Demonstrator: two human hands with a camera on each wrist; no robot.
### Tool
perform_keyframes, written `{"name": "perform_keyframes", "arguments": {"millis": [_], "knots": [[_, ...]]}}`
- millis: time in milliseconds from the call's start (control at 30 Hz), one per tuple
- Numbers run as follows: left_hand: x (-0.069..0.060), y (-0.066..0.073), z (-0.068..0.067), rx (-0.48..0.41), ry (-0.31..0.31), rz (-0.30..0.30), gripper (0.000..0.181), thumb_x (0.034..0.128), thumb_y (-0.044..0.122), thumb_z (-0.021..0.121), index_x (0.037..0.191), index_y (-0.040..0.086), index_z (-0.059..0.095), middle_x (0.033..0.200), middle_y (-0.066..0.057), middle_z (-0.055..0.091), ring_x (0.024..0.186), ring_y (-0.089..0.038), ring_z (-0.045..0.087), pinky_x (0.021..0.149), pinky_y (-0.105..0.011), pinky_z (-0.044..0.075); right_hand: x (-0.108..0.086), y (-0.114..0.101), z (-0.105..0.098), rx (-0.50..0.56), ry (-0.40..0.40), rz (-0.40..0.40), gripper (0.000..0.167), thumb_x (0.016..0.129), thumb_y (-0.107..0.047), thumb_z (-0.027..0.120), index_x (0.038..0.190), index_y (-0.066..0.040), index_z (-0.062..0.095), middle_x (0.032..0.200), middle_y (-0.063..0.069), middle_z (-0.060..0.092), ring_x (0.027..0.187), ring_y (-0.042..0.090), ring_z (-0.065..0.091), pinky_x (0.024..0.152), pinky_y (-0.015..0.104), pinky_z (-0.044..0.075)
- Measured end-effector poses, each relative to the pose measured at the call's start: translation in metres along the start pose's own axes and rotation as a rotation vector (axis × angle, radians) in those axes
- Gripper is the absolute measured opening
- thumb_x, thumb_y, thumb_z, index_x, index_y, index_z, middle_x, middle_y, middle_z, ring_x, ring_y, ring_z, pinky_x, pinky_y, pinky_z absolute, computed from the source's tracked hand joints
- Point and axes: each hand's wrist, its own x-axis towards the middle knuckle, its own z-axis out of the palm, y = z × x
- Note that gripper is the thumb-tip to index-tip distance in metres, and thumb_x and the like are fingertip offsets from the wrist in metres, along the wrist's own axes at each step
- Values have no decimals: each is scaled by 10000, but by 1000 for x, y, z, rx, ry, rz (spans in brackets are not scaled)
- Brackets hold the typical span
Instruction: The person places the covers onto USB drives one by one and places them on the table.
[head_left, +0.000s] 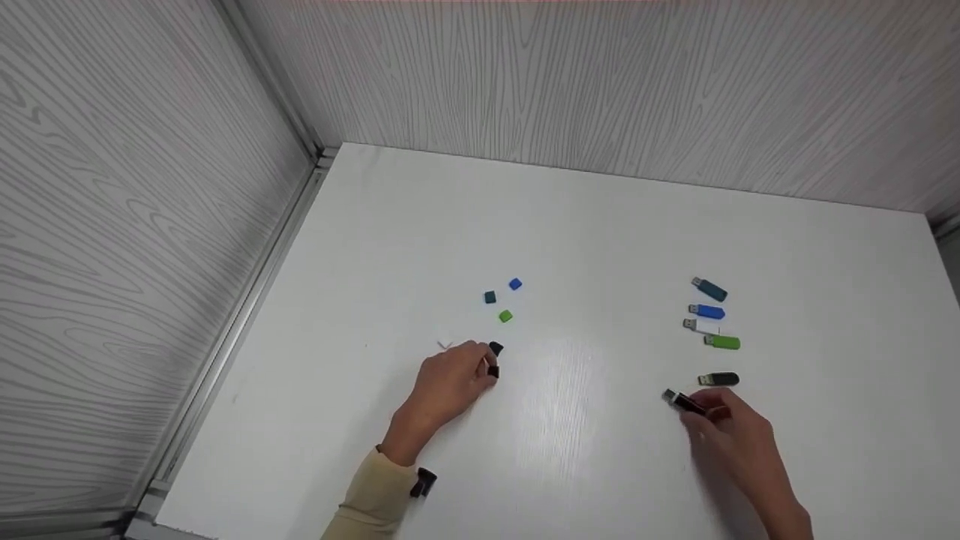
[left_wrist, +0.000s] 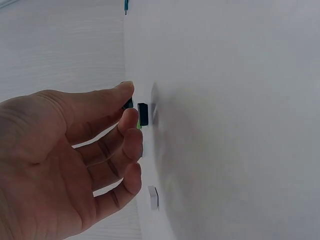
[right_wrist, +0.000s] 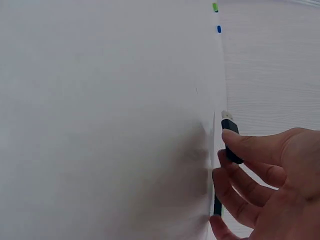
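My left hand (head_left: 452, 377) pinches a small black cap (head_left: 493, 371) between thumb and fingertips, just above the white table. Just beyond its fingertips is a second black cap (head_left: 496, 348); in the left wrist view that black cap (left_wrist: 143, 114) appears beside the fingers. A white cap (head_left: 445, 345) lies behind the left hand. On the other side, my right hand (head_left: 739, 435) grips a black USB stick (head_left: 686, 403), its metal plug bare and pointing left; the right wrist view shows the black USB stick (right_wrist: 231, 140) between thumb and fingers. Another black USB stick (head_left: 718, 379) lies just beyond this hand.
Blue (head_left: 515, 283), teal (head_left: 490, 297) and green (head_left: 505, 316) caps lie near the middle of the table (head_left: 592, 247). At right, teal (head_left: 709, 289), blue (head_left: 706, 311), white (head_left: 703, 325) and green (head_left: 722, 342) USB sticks lie uncapped. Wood-grain panels (head_left: 525, 82) stand behind and left.
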Motion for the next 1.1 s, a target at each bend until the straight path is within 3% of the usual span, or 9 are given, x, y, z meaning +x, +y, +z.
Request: {"name": "perform_keyframes", "arguments": {"millis": [100,333,467,633,833,1100], "knots": [[3,4,1,-1,-15,11,171,970,215,771,1106,116,736,902,10,698,795,-100,606,711,-276,502,-2,-7,1,63,-7,-22,329,976,-181,767,1283,-106,678,1233,135,745,1056,211,677,818,108,494],[12,13,3,-69,-75,15,202,985,234,757,1154,125,746,1027,-13,785,959,-180,714,850,-360,573,-1,-25,10,195,-33,-95,276,976,-206,773,1245,-158,729,1169,54,765,919,74,643,823,152,529],[18,15,7,-181,-118,64,179,989,175,745,1162,131,749,1081,-24,793,998,-178,702,894,-341,560,2,-32,17,265,-64,-132,274,977,-229,773,1241,-160,739,1102,58,784,852,86,646,771,181,521],[24,17,13,-341,-176,131,174,975,128,753,1149,132,751,1077,-18,781,882,-92,629,826,-250,517,5,-41,25,332,-80,-175,238,975,-240,775,1208,-191,759,1026,49,765,785,135,650,692,215,510],[28,21,19,-401,-165,186,155,962,145,778,1114,130,752,1045,2,792,817,-44,606,755,-193,482,10,-49,32,383,-87,-196,222,963,-261,790,1179,-211,781,1000,41,763,746,179,654,654,231,522],[36,27,27,-442,-150,243,186,967,163,778,1148,133,751,1078,-8,799,866,-51,636,770,-183,501,14,-58,37,438,-111,-151,281,925,-233,831,1173,-131,750,1034,92,784,763,161,670,687,237,559]]}}
